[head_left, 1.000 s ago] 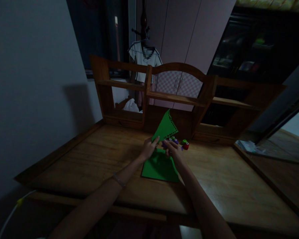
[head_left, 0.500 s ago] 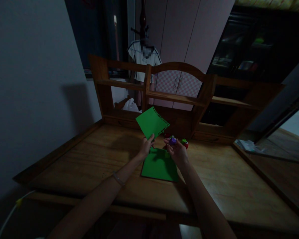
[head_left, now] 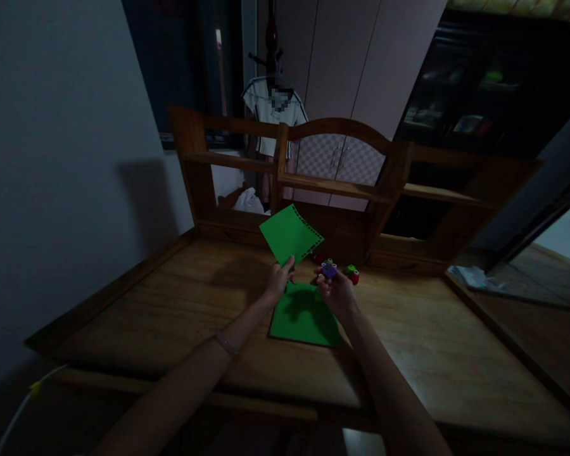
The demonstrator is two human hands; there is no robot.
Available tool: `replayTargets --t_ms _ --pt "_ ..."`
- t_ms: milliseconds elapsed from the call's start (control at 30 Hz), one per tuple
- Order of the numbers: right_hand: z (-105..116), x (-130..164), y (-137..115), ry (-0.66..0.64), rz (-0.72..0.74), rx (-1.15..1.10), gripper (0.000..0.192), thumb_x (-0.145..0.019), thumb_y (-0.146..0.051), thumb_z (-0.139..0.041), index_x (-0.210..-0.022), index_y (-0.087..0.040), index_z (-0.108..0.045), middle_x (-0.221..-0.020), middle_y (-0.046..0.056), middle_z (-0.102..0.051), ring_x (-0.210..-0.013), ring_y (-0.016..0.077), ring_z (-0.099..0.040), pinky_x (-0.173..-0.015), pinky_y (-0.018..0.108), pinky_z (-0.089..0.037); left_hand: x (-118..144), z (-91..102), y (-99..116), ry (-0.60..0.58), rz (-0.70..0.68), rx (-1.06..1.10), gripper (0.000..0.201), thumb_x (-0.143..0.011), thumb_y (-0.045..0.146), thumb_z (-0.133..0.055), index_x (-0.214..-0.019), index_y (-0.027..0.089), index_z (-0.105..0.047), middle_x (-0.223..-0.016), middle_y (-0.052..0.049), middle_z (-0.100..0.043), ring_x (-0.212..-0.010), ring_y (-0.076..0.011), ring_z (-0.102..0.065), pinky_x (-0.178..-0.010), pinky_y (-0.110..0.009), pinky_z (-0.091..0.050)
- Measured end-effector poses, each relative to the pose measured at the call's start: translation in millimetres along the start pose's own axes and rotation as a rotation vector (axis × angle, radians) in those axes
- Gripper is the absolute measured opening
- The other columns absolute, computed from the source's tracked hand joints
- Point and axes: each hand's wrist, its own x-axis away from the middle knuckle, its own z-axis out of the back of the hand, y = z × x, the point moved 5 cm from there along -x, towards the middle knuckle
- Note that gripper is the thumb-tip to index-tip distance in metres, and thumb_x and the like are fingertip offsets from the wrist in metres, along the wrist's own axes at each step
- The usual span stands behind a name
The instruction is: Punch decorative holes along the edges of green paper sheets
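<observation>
A green sheet of paper with punched holes along one edge is held up above the desk, its lower corner pinched in my left hand. My right hand has its fingers closed on a small purple toy with eyes. Under both hands a green pad lies flat on the wood. Just behind my right hand sit small red and green toys with eyes, partly hidden by the fingers.
The wooden desk has a shelf unit along its back edge. A wall borders the left side. Some clear plastic wrapping lies past the right edge. A shirt hangs behind the shelf.
The purple toy has turned in my right hand and the fingers have shifted around it. My left hand and the green sheet stay almost where they were.
</observation>
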Motion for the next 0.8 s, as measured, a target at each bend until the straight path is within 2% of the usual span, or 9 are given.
replayTargets --t_ms 200,367,533,800 --pt "-3.5 1.1 0.2 -0.051 -0.005 0.017 0.032 -0.077 -0.042 -0.055 -0.083 -0.013 -0.065 -0.055 0.002 -0.057 -0.039 0.0079 -0.044 -0.036 0.017 -0.033 1.0 -0.7 1.6 0.004 -0.005 0.009 0.042 -0.067 0.055 -0.061 -0.067 0.014 -0.051 -0.056 0.002 -0.049 -0.043 -0.0077 -0.045 -0.04 -0.02 -0.038" --pt "-3.9 2.3 -0.6 -0.015 -0.004 0.066 0.035 -0.078 -0.047 -0.056 -0.081 -0.013 -0.065 -0.052 0.001 -0.055 -0.034 0.0074 -0.04 -0.031 0.017 -0.027 1.5 0.8 3.2 0.024 -0.007 0.024 0.043 -0.065 0.056 -0.063 -0.068 0.014 -0.052 -0.059 0.002 -0.051 -0.045 -0.0076 -0.047 -0.042 -0.02 -0.039" --pt "-0.9 1.0 -3.6 0.082 0.053 0.053 0.029 -0.077 -0.044 -0.06 -0.07 -0.016 -0.061 -0.056 0.002 -0.059 -0.036 0.0083 -0.044 -0.032 0.018 -0.033 1.0 3.4 3.3 0.05 -0.009 -0.012 0.044 -0.065 0.055 -0.063 -0.068 0.013 -0.054 -0.06 0.0 -0.052 -0.047 -0.0088 -0.05 -0.044 -0.02 -0.04" --pt "0.3 0.1 -5.8 0.104 0.085 -0.069 0.021 -0.078 -0.036 -0.062 -0.078 -0.014 -0.061 -0.065 0.004 -0.065 -0.043 0.009 -0.053 -0.036 0.016 -0.042 -1.5 4.5 -0.4 0.054 -0.01 -0.001 0.041 -0.067 0.055 -0.062 -0.067 0.014 -0.054 -0.061 0.0 -0.052 -0.046 -0.0092 -0.05 -0.043 -0.02 -0.04"
